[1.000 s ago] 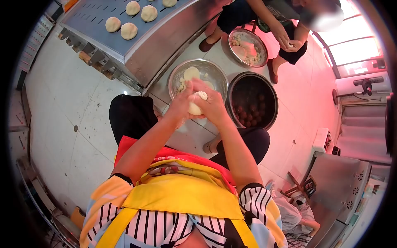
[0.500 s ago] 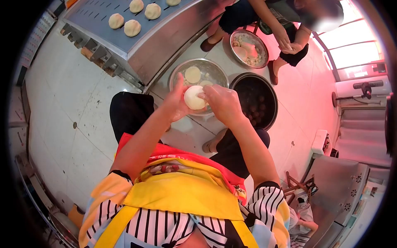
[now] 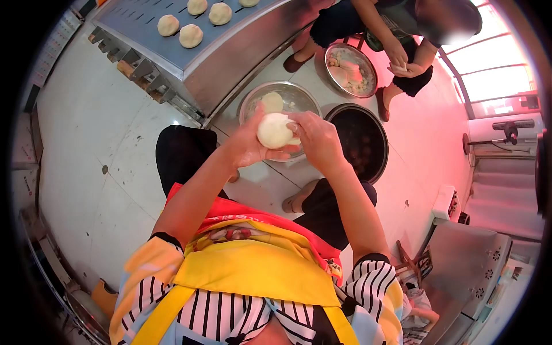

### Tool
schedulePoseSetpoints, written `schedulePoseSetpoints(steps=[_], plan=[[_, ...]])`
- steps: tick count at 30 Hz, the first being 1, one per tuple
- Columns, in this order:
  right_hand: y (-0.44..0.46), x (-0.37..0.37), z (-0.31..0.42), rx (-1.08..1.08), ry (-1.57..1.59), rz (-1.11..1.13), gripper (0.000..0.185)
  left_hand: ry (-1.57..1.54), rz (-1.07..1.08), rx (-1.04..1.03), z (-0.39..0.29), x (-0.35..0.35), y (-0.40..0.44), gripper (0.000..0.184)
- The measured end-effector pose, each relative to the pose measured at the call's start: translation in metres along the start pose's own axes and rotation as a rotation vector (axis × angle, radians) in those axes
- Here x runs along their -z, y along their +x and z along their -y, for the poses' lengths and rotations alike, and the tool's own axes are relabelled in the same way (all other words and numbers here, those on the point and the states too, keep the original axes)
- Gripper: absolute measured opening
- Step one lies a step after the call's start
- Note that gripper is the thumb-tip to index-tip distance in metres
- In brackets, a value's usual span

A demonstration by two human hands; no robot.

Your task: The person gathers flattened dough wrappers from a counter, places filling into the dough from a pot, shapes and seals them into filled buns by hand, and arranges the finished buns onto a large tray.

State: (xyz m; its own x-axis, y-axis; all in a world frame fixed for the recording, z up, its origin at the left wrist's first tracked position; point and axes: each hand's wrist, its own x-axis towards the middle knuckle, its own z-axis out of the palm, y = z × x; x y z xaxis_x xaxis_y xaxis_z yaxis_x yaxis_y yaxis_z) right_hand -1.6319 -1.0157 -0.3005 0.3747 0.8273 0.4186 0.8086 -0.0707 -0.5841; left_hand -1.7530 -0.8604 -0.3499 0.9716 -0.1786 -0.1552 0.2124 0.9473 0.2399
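We can read no text here: the white characters (image 3: 230, 217) on the red cloth (image 3: 276, 221) are too small and blurred for us to make out.

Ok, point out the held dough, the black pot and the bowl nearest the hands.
Dough (image 3: 273, 131): head view, middle of its rounded white face.
Pot (image 3: 376, 131): head view, inner wall, upper right.
Bowl (image 3: 302, 95): head view, inner wall, upper right.
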Motion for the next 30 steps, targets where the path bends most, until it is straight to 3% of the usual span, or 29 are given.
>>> schedulePoseSetpoints(steps=[1, 2, 4, 6, 7, 10, 13, 14, 16, 17, 19, 21, 22, 25, 28, 30], plan=[[0.001, -0.003, -0.002, -0.014, -0.001, -0.020, 0.016, 0.007, 0.051, 0.155, -0.005, 0.005, 0.003, 0.049], [0.002, -0.005, -0.004, -0.031, -0.005, -0.041, 0.016, 0.495, -0.055, -0.153, -0.004, 0.008, 0.005, 0.051], [0.005, -0.005, -0.001, -0.381, 0.142, -0.034, 0.016, 1.437, -0.270, -0.767, 0.007, 0.001, 0.011, 0.056], [0.012, -0.006, -0.007, -0.647, 0.271, -0.041, 0.018, 1.919, -0.123, -1.088, -0.004, -0.004, 0.013, 0.057], [0.015, -0.004, -0.014, -0.742, 0.410, 0.058, 0.018, 2.156, -0.036, -1.249, -0.007, -0.005, 0.013, 0.058], [0.022, 0.013, -0.029, -1.048, 0.968, 0.289, 0.024, 1.950, -0.141, -1.155, 0.001, -0.004, 0.009, 0.055], [0.029, 0.038, -0.041, -0.936, 1.710, 0.182, 0.025, 1.744, -0.225, -1.090, 0.004, -0.006, 0.014, 0.053], [0.025, 0.031, -0.066, -0.837, 1.734, 0.182, 0.018, 1.320, -0.199, -0.965, 0.009, -0.004, 0.017, 0.049], [0.025, 0.012, -0.065, -0.927, 1.203, 0.014, 0.019, 0.496, -0.133, -0.653, 0.022, 0.001, 0.022, 0.040], [0.023, 0.004, -0.068, -0.952, 0.935, -0.065, 0.023, 0.383, -0.115, -0.580, 0.025, 0.002, 0.020, 0.038], [0.006, -0.023, -0.109, -0.830, 0.653, 0.035, 0.036, 0.160, -0.078, -0.438, 0.025, -0.002, 0.017, 0.039], [0.001, -0.046, -0.129, -0.679, 0.257, 0.120, 0.040, 0.119, -0.080, -0.373, 0.026, 0.009, 0.021, 0.052], [-0.001, -0.051, -0.130, -0.660, 0.251, 0.152, 0.047, 0.097, -0.084, -0.341, 0.026, 0.015, 0.022, 0.060], [0.009, -0.042, -0.084, -0.505, 0.689, -0.034, 0.056, 0.045, -0.045, -0.274, 0.017, 0.025, 0.022, 0.060], [0.010, -0.026, -0.025, -0.022, 0.353, 0.099, 0.063, 0.150, -0.381, -0.382, 0.021, -0.002, 0.033, 0.072], [0.006, -0.025, -0.010, -0.129, 0.414, 0.049, 0.059, 0.207, -0.408, -0.404, 0.020, -0.013, 0.030, 0.070]])
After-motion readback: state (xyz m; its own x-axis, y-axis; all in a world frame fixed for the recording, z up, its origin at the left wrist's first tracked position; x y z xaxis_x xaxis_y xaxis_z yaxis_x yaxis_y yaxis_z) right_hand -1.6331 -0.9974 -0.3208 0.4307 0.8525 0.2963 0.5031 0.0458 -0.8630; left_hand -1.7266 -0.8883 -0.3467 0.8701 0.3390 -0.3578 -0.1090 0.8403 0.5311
